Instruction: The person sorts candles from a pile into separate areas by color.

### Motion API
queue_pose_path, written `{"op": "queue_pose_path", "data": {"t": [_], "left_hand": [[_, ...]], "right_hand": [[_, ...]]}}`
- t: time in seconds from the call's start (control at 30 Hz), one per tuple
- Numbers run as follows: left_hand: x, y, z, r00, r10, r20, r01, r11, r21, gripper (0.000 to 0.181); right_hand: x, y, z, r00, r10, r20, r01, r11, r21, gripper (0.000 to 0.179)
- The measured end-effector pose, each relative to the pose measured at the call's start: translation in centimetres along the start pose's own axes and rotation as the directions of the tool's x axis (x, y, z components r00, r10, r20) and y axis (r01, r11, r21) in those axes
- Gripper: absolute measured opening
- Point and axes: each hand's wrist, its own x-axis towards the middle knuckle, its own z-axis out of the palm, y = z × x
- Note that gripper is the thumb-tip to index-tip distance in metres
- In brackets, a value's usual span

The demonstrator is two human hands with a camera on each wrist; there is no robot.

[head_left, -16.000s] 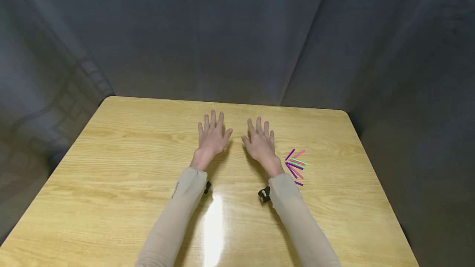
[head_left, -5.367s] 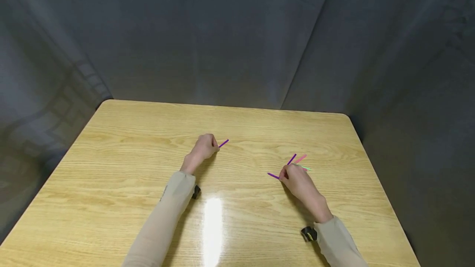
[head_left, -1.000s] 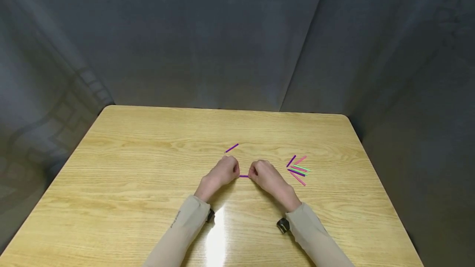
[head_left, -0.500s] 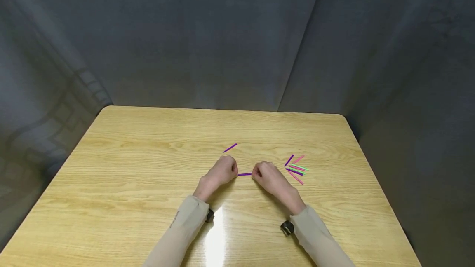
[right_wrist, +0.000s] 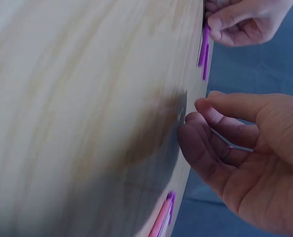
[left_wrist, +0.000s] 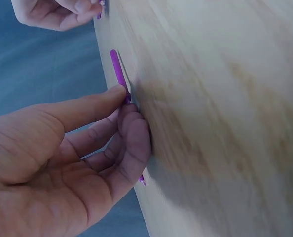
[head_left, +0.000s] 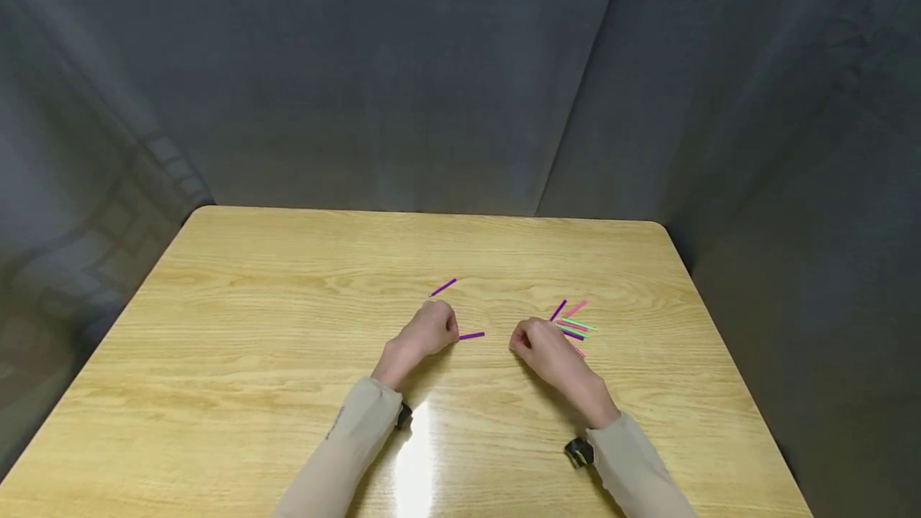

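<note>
My left hand (head_left: 432, 328) pinches one end of a short, thin purple stick (head_left: 472, 336) between thumb and fingertips. In the left wrist view this purple stick (left_wrist: 118, 69) sticks out beyond the thumb, its free end close to the tabletop. Another purple stick (head_left: 443, 288) lies slanted just beyond the left hand. My right hand (head_left: 550, 348) hovers low over the table with loosely curled fingers and nothing between them. Beside it a fan of sticks includes a purple stick (head_left: 558, 309), a pink stick (head_left: 576, 308) and a green stick (head_left: 580, 324). The hand partly covers this fan.
The wooden table (head_left: 288, 278) has a bright glare streak (head_left: 415, 454) near its front. Dark curtains (head_left: 360, 86) hang behind and at both sides. A small black device (head_left: 579, 452) sits at the right wrist.
My right hand has let go of the purple stick's right end and moved right toward the fan. The left hand keeps its pinch. Earlier, both hands lay flat and every visible stick was at the right.
</note>
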Motion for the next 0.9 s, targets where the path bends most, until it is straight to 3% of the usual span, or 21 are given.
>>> {"op": "queue_pose_path", "data": {"t": [0.3, 0.5, 0.9], "left_hand": [[-0.2, -0.5, 0.1, 1.000, -0.019, 0.019, 0.019, 0.999, -0.042, 0.020], [-0.1, -1.0, 0.0, 0.998, -0.056, -0.009, 0.056, 0.997, -0.054, 0.019], [1.4, -1.1, -1.1, 0.996, -0.082, -0.047, 0.081, 0.996, -0.024, 0.019]], "right_hand": [[-1.1, 3.0, -2.0, 0.994, 0.011, -0.107, -0.014, 0.999, -0.029, 0.016], [-1.6, 5.0, -3.0, 0.982, 0.032, -0.186, -0.050, 0.994, -0.093, 0.013], [-1.3, 6.0, -3.9, 0.979, 0.049, -0.199, -0.072, 0.991, -0.114, 0.012]]}}
